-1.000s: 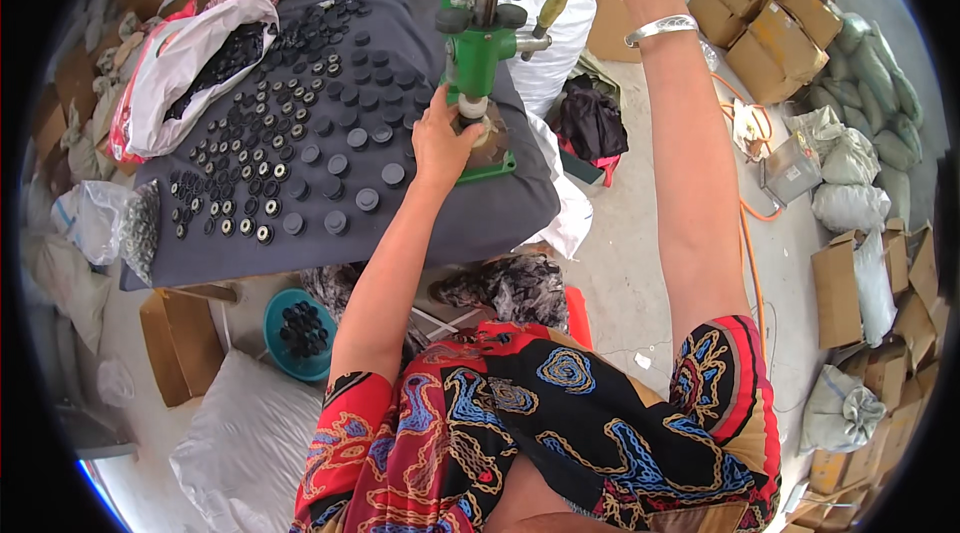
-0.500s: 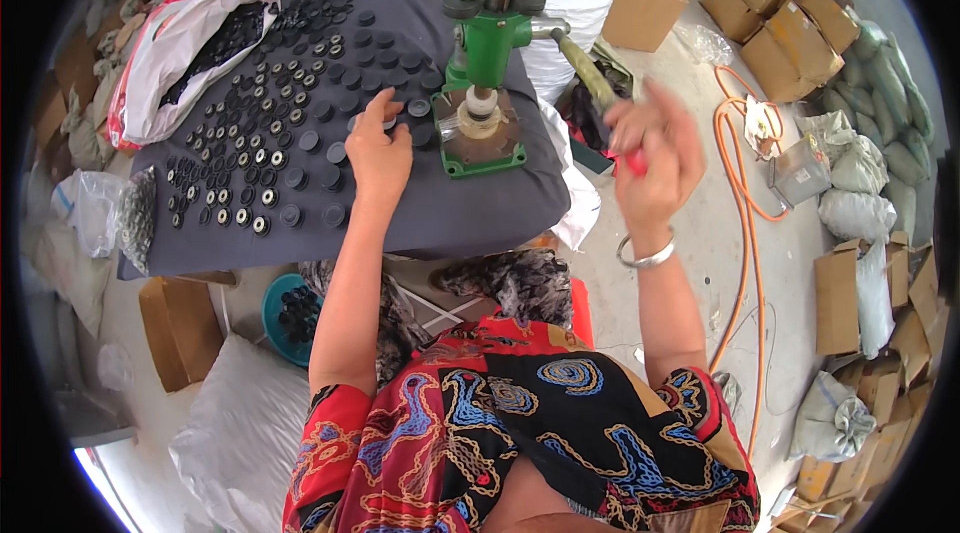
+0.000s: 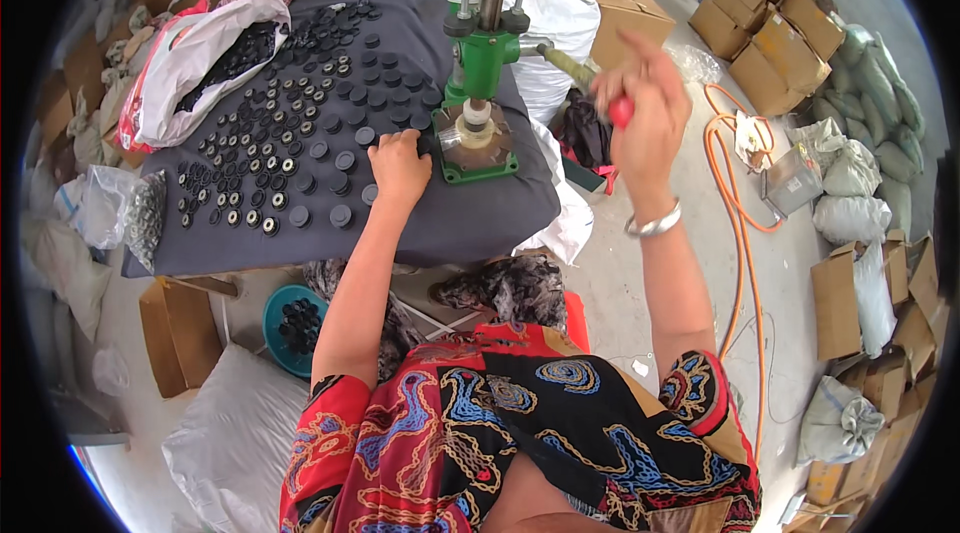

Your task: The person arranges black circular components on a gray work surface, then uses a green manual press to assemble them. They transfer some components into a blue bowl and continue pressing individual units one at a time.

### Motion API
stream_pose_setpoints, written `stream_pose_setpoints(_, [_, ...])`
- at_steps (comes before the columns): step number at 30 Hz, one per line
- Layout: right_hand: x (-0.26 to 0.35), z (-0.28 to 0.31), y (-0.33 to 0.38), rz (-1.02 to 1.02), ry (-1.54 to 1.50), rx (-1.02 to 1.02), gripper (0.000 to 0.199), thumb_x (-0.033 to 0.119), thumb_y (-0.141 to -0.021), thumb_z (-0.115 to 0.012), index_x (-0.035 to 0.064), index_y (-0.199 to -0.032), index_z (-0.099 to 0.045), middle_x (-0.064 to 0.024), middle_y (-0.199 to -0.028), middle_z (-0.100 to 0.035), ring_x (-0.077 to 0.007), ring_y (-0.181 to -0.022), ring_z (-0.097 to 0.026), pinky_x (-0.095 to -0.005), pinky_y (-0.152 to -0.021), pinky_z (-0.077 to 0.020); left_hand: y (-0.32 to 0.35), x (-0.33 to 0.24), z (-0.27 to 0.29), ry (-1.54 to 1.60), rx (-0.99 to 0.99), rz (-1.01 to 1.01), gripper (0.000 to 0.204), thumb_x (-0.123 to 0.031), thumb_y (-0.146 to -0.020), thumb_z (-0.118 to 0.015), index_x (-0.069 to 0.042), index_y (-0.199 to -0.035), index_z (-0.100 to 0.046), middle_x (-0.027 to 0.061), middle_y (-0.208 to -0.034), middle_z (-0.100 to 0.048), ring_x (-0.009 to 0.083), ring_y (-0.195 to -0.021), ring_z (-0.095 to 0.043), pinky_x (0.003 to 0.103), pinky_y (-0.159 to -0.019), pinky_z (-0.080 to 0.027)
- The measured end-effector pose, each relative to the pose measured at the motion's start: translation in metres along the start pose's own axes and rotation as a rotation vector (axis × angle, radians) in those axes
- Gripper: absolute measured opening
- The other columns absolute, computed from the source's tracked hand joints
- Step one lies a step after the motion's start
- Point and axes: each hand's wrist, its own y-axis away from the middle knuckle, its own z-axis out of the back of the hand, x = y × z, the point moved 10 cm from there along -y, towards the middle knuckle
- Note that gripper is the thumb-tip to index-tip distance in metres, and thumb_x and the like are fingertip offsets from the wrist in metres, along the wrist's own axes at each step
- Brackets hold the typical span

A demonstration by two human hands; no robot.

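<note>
A green hand press (image 3: 488, 68) stands at the right side of the cloth-covered table, with a pale round fitting (image 3: 476, 117) under its ram, above the base plate. My right hand (image 3: 648, 118) is at the wrapped end of the press lever (image 3: 567, 66), beside a red knob (image 3: 621, 113); its index finger sticks out. Just left of the press base, my left hand (image 3: 400, 168) is down on the cloth with its fingers curled together. Whatever lies under those fingers is hidden. Dark round caps (image 3: 340, 217) lie about that hand, several in loose rows.
Smaller black rings with metallic centres (image 3: 270, 225) cover the left of the dark tablecloth (image 3: 450, 223). Behind them lies a white bag (image 3: 160, 118) of black parts. A teal basin (image 3: 275, 333) stands below the table. An orange hose (image 3: 740, 263) and cardboard boxes (image 3: 785, 43) are at right.
My left hand has shifted slightly right and nearer me, and its spread fingers have curled in. My right hand and the lever end have risen. The view has shifted slightly.
</note>
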Motion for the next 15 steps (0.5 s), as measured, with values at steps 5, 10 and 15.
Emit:
stream_pose_setpoints(5, [0.000, -0.019, -0.093, -0.094, 0.056, 0.040, 0.035, 0.006, -0.081, -0.044, -0.0097, -0.108, -0.059, -0.0075, -0.061, -0.054, -0.0152, -0.054, -0.053, -0.0274, -0.052, -0.0430, -0.005, -0.024, 0.029, 0.267, -0.101, -0.051, 0.037, -0.011, -0.068, -0.072, -0.003, -0.104, -0.065, 0.0117, -0.098, -0.067, 0.0303, -0.096, -0.059, 0.043, -0.085, -0.043])
stream_pose_setpoints(10, [-0.010, -0.026, -0.129, -0.177, 0.063, 0.020, 0.032, 0.012, -0.083, -0.044, -0.0040, -0.104, -0.062, -0.0072, -0.064, -0.056, -0.0147, -0.049, -0.052, -0.0265, -0.044, -0.0408, -0.019, -0.057, 0.023, 0.243, 0.039, -0.091, 0.046, -0.011, -0.066, -0.073, -0.005, -0.111, -0.063, 0.0145, -0.093, -0.067, 0.0311, -0.092, -0.062, 0.042, -0.081, -0.049])
stream_pose_setpoints(15, [-0.031, -0.018, -0.146, -0.278, 0.139, -0.035, 0.031, 0.014, -0.083, -0.044, -0.0032, -0.100, -0.063, -0.0082, -0.064, -0.056, -0.0156, -0.047, -0.052, -0.0280, -0.042, -0.0405, -0.029, -0.064, 0.010, 0.251, 0.082, -0.109, 0.049, -0.011, -0.066, -0.073, -0.002, -0.113, -0.060, 0.0136, -0.092, -0.067, 0.0321, -0.092, -0.062, 0.042, -0.081, -0.050])
